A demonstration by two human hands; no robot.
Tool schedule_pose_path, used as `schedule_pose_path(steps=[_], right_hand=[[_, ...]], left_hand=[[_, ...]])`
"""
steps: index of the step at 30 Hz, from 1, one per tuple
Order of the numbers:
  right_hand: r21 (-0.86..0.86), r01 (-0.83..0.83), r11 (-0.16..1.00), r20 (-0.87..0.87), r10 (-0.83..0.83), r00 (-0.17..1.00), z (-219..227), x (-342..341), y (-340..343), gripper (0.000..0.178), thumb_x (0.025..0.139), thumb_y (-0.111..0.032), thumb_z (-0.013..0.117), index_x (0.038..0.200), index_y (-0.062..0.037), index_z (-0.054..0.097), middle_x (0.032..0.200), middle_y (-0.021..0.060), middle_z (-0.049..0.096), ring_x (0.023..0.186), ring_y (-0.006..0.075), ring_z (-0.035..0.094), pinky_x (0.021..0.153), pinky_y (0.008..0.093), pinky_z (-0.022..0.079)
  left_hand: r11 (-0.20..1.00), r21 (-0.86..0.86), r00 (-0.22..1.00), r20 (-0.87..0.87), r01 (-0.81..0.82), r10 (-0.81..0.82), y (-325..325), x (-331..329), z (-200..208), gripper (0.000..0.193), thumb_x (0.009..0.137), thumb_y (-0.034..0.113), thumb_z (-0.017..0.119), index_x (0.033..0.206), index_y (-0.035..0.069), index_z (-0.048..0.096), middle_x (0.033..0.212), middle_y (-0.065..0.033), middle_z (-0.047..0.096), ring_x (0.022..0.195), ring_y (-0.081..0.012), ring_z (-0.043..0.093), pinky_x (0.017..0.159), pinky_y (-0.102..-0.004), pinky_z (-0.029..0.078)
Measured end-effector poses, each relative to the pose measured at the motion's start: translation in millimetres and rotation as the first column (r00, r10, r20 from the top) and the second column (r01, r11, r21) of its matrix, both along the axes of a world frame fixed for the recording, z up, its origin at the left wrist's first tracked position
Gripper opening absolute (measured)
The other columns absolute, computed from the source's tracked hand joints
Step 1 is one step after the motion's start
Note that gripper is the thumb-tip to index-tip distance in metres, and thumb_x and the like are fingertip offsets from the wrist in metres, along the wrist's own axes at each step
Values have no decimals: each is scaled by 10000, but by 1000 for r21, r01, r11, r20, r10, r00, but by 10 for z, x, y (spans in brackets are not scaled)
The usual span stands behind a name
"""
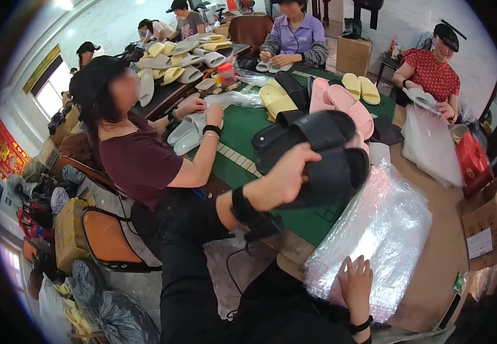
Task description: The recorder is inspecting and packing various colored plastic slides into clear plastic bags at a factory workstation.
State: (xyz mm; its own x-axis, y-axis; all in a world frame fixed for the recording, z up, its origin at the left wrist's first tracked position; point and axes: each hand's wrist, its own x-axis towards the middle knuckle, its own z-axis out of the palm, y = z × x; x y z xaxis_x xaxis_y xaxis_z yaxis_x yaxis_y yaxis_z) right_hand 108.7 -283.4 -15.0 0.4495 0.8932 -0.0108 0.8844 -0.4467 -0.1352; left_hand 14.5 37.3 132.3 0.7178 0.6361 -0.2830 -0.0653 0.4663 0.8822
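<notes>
My left hand reaches in from the left and grips a pair of black slippers, held up above the table. The two slippers lie side by side, and the hand covers part of them. Flat on a stack of clear plastic bags lies my right hand, its fingers spread and holding nothing. Beyond the black pair sit pink slippers, partly hidden by it. Yellow slippers rest further back, beside another black slipper.
A green mat covers much of the table. At left a co-worker handles grey slippers; two others work across the table. A slipper pile stands at far left, a cardboard box at right, an orange chair near left.
</notes>
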Motion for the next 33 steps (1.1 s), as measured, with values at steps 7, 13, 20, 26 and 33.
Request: schedule_pose_path(steps=[7, 13, 20, 26, 33], right_hand=[[25, -36, 999, 52, 34, 998, -46, 8, -102, 547, 819, -264, 629, 1314, -114, 452, 1315, 250, 443, 1208, 441, 412, 987, 540, 353], [184, -42, 982, 0, 43, 999, -224, 12, -160, 480, 774, -280, 665, 1204, -83, 584, 1226, 186, 549, 1139, 412, 477, 1013, 557, 314], [461, -22, 887, -150, 103, 983, -174, 97, -127, 406, 741, -175, 698, 1126, -93, 598, 1122, 114, 621, 1071, 335, 560, 934, 424, 430], [317, -13, 948, -206, 82, 975, -130, 110, -126, 433, 744, -203, 691, 1155, -96, 605, 1140, 135, 618, 1094, 341, 548, 982, 446, 393], [42, -181, 983, -845, 132, 519, 529, 164, -365, 403, 861, -223, 631, 1240, -105, 560, 1188, 142, 589, 1065, 353, 568, 910, 396, 457]], left_hand=[[928, -230, 938, 257, 292, -231, -1146, 219, 63, 306, 844, 136, 537, 1148, 168, 528, 969, 76, 567, 839, -63, 504, 739, -250, 377], [772, -510, 898, 404, 379, -174, -1603, 616, -92, 628, 912, 66, 504, 1433, 101, 155, 1074, -74, 519, 1087, -190, 502, 962, -332, 407], [389, 179, 410, -97, 903, -907, -1570, 515, -276, 487, 961, 208, 503, 1398, 49, 358, 1283, -164, 522, 1188, -235, 503, 990, -344, 406], [-94, 666, 483, -623, 740, -616, -1487, -132, -1052, 353, 877, 182, 562, 1187, 14, 561, 1114, -176, 588, 1053, -343, 550, 904, -417, 438], [-311, 826, 727, -562, 470, -394, -1739, -372, -1443, 432, 775, 181, 651, 1192, 110, 566, 1212, -171, 507, 1109, -348, 475, 937, -460, 375]])
